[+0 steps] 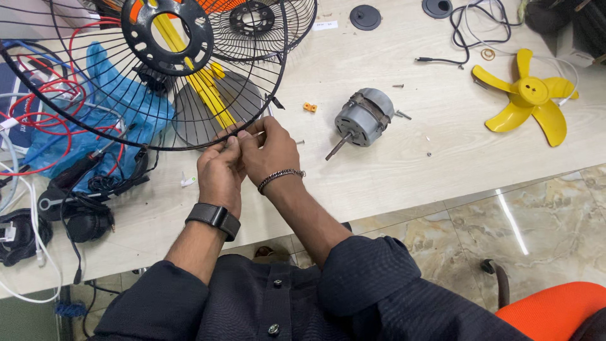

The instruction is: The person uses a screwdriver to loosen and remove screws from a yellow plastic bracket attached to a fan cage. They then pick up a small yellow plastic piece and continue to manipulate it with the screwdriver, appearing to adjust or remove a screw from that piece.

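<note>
Head view: I see left hand (221,173) and right hand (268,151) pressed together, fingertips pinched on lower rim of black wire fan guard (126,76), which lies tilted over left of pale wooden bench (391,170). Grey fan motor with bare shaft (361,121) lies just right of hands. Yellow five-blade plastic fan propeller (530,98) lies well apart, far right. Red wires (44,113) tangle left, under guard.

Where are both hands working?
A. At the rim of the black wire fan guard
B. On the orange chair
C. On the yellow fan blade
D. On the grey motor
A: the left hand and right hand pinch the lower rim of the black wire fan guard; the grey motor and yellow fan blade lie untouched.
</note>
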